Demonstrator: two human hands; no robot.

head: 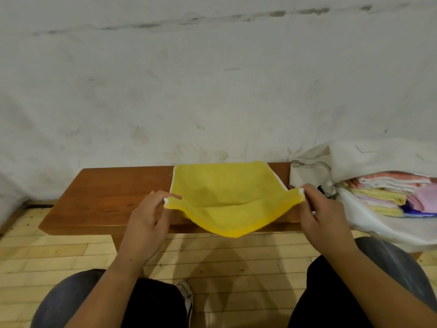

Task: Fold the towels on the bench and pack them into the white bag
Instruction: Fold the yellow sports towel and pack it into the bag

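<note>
Head view: left hand (146, 216) pinches near corner of yellow towel (227, 192); right hand (324, 214) pinches other near corner.
Backs of hands up, forearms reaching forward.
Towel spans between hands, middle sagging, far edge lying on surface (106, 195).
White bag (378, 223) just right of right hand, folded towels inside.
Judgement: pull taut, keep corners level, lay onto far corners, edges matched.

Scuffed white wall (212, 79); brown wooden bench (106, 197) before it; pale plank floor (59, 252).
</note>
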